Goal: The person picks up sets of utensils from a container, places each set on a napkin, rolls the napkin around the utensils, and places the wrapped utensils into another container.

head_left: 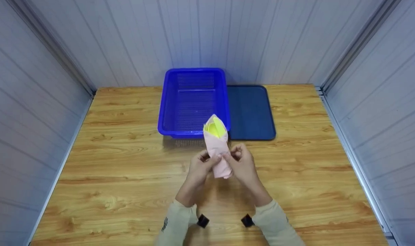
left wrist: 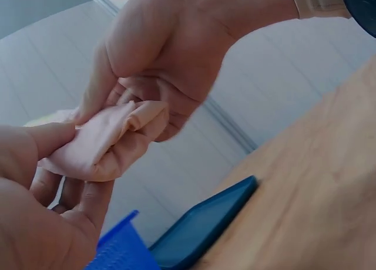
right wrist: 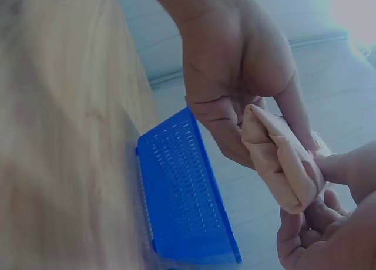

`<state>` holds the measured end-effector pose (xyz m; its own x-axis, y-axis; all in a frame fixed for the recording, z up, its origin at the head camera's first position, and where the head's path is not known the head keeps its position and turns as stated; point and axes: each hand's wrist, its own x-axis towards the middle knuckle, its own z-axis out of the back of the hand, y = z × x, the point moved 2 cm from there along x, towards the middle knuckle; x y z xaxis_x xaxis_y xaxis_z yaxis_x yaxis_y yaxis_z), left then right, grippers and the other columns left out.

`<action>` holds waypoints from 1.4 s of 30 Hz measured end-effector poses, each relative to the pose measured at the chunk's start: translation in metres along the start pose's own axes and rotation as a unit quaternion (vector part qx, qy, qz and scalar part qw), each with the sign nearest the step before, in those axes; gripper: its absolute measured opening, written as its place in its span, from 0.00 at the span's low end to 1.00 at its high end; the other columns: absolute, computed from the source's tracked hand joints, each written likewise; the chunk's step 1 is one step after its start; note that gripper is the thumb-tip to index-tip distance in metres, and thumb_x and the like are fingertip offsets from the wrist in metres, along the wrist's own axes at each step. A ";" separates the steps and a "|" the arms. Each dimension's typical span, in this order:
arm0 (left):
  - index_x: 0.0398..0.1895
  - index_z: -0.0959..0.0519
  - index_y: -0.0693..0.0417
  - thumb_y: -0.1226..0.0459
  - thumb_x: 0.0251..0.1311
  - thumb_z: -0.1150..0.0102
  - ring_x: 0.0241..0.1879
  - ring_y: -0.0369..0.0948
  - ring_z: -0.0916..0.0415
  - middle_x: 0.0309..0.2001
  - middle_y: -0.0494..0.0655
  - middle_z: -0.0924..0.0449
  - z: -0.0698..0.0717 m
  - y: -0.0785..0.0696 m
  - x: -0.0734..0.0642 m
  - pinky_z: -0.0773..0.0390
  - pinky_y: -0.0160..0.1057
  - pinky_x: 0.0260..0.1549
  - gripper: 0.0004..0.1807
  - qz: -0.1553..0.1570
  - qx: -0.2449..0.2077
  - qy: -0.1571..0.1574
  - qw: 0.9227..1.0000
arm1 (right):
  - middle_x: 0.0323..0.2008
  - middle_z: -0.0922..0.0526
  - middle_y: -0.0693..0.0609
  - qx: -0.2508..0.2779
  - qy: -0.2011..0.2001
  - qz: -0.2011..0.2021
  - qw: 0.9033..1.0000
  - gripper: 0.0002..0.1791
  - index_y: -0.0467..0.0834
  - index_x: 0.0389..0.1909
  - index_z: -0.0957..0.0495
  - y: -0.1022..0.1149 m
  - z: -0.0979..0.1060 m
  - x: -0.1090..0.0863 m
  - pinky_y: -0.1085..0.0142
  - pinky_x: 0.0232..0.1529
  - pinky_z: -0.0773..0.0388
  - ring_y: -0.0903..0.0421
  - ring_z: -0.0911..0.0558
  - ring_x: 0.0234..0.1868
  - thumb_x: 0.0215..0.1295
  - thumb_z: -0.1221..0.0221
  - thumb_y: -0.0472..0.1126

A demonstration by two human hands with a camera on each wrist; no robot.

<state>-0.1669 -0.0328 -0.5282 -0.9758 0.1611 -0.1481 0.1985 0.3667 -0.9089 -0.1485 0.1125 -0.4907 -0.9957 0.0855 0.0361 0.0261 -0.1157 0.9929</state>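
Observation:
A pink bundle of folded wrapping (head_left: 217,145), with yellow pieces (head_left: 215,128) showing at its opened far end, is held up above the table. My left hand (head_left: 199,166) pinches its left side, thumb on top and fingers curled beneath. On the other side my right hand (head_left: 242,165) grips it the same way, the two thumbs nearly meeting over the front. Both wrist views show the near end of the bundle (left wrist: 111,138) folded in thick layers. What the yellow pieces are is hidden by the wrapping.
Beyond the hands stands a blue plastic basket (head_left: 164,102) with perforated walls. A dark blue tray (head_left: 251,112) lies flat to its right on the wooden table (head_left: 125,177). Pale panel walls (head_left: 200,34) enclose the back and both sides.

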 end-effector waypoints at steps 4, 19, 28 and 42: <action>0.48 0.22 0.72 0.68 0.61 0.37 0.35 0.41 0.21 0.36 0.52 0.18 0.009 -0.024 0.028 0.20 0.37 0.37 0.16 0.027 -0.003 0.012 1.000 | 0.26 0.21 0.44 0.062 0.014 -0.031 0.997 0.11 0.35 0.35 0.35 0.007 -0.010 0.036 0.66 0.19 0.22 0.54 0.21 0.24 0.64 0.40 0.30; 0.54 0.31 0.67 0.73 0.59 0.38 0.29 0.41 0.22 0.40 0.56 0.24 0.050 -0.089 0.161 0.19 0.37 0.34 0.21 0.098 0.114 -0.071 0.986 | 0.29 0.30 0.49 0.034 0.029 -0.188 0.981 0.10 0.40 0.33 0.34 0.009 -0.057 0.189 0.72 0.15 0.32 0.61 0.29 0.17 0.67 0.41 0.37; 0.36 0.28 0.60 0.78 0.49 0.35 0.31 0.41 0.26 0.34 0.49 0.27 0.066 -0.068 0.197 0.22 0.36 0.34 0.14 0.140 0.278 -0.127 0.942 | 0.27 0.25 0.47 0.001 0.044 -0.250 0.967 0.05 0.36 0.30 0.30 -0.031 -0.078 0.218 0.70 0.20 0.24 0.58 0.23 0.20 0.66 0.45 0.30; 0.21 0.20 0.59 0.78 0.44 0.37 0.21 0.42 0.26 0.20 0.49 0.23 0.063 -0.036 0.192 0.25 0.34 0.19 0.07 0.182 0.485 -0.124 0.846 | 0.27 0.33 0.47 -0.155 0.149 -0.297 0.930 0.18 0.33 0.39 0.32 -0.060 -0.084 0.208 0.71 0.15 0.35 0.55 0.32 0.22 0.46 0.55 0.17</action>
<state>-0.3670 -0.0732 -0.5488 -0.8790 -0.1395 -0.4559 0.4391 -0.6093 -0.6602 -0.3642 0.0545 -0.5520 -0.8081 -0.0475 -0.5871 -0.5172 -0.4197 0.7459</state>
